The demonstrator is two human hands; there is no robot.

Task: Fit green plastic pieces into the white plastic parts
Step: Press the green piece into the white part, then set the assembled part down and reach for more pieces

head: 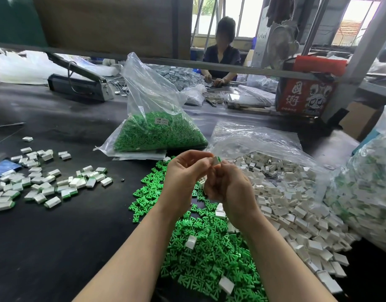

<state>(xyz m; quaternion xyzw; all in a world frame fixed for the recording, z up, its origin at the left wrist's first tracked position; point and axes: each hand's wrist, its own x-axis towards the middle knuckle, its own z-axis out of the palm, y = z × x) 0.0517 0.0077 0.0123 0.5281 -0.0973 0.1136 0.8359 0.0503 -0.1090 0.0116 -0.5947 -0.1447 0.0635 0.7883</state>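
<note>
My left hand (183, 175) and my right hand (229, 188) meet above the table. Between their fingertips they pinch one white plastic part (215, 160) with a green piece showing at its top edge. More white parts peek out of my right palm. Under my forearms lies a heap of loose green pieces (200, 247) with a few white parts on it. A big pile of white parts (292, 203) spreads to the right on clear plastic. Assembled white-and-green parts (41, 182) lie scattered at the left.
A clear bag of green pieces (157, 131) stands behind the hands. Another bag of assembled parts (366, 192) sits at the far right. A person (222, 55) works across the black table (57, 236). A red box (305, 92) and a grey machine (78, 83) stand at the back.
</note>
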